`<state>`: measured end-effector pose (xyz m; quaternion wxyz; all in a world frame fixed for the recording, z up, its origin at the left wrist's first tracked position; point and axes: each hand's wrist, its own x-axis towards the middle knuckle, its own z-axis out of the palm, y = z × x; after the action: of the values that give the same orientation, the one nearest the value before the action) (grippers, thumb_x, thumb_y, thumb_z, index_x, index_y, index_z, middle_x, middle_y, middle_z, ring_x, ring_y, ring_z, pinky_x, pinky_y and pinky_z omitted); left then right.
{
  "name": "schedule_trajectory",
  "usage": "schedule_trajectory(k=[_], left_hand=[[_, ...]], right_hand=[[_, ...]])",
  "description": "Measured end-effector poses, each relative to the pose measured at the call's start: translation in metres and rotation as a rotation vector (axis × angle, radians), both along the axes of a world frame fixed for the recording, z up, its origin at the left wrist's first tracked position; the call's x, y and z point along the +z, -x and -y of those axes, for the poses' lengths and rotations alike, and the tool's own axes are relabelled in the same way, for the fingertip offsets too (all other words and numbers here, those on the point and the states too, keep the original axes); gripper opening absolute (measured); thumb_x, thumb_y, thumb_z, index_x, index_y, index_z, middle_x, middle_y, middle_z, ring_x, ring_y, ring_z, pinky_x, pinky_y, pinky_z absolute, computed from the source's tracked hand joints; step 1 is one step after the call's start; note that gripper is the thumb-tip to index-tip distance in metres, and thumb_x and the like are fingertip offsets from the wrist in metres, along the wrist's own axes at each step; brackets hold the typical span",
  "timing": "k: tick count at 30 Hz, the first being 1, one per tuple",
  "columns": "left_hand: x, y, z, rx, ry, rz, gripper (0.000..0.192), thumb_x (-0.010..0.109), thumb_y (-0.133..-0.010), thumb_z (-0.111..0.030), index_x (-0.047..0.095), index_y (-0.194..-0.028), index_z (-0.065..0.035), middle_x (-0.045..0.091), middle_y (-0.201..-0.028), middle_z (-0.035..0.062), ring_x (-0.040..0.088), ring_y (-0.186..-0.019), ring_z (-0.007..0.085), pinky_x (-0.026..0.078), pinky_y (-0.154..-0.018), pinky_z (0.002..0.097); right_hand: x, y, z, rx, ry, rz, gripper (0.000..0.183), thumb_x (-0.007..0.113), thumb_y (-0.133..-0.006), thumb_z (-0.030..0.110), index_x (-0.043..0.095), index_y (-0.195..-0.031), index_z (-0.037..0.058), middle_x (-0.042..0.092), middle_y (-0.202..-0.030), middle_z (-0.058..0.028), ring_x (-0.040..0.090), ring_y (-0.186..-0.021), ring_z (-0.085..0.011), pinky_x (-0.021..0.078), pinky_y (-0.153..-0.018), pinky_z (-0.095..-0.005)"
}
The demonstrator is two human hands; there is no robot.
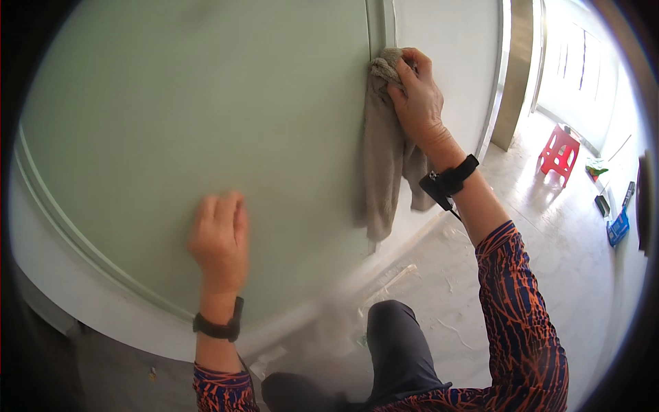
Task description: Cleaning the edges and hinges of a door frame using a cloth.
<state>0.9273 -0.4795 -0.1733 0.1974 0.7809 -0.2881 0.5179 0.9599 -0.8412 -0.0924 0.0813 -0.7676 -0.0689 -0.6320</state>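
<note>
A grey-brown cloth (383, 170) is bunched in my right hand (419, 98), pressed against the frame strip (378, 26) at the right edge of a pale green panel (288, 129). Its loose ends hang down below the hand. Lower left, my left hand (220, 232) is raised in front of the panel with its fingers curled; it is slightly blurred, and whether it touches the panel or has anything inside the fingers cannot be told. Each wrist wears a black strap.
A red plastic stool (560, 154) stands on the floor at the right. Near the wall beyond it lie a green packet (596, 167) and a blue packet (618, 227). Thin debris (396, 280) lies on the floor (458, 298) beside my knees.
</note>
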Motion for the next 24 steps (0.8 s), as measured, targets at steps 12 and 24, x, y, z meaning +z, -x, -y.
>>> schedule_trajectory(k=[12,24], left_hand=[[-0.003,-0.001,-0.004,-0.022,0.015,0.011,0.021,0.069,-0.083,0.002,0.063,-0.1,-0.0086,0.058,-0.088,0.0034,0.062,-0.072,0.0191,0.05,-0.06,0.0312],[-0.007,0.0,-0.01,-0.013,0.045,0.054,0.024,0.07,-0.081,0.002,0.064,-0.101,-0.0097,0.059,-0.09,0.0021,0.062,-0.076,0.02,0.051,-0.062,0.0325]], right_hand=[[0.056,0.02,0.0,-0.124,0.344,-0.076,0.035,0.066,-0.083,0.015,0.064,-0.117,0.0175,0.052,-0.13,-0.004,0.06,-0.11,-0.0307,0.0545,-0.084,-0.0454],[-0.066,0.049,-0.01,-0.077,0.267,-0.551,0.035,0.063,-0.084,0.014,0.057,-0.118,0.0156,0.051,-0.12,-0.0099,0.061,-0.105,-0.0328,0.055,-0.081,-0.0468]])
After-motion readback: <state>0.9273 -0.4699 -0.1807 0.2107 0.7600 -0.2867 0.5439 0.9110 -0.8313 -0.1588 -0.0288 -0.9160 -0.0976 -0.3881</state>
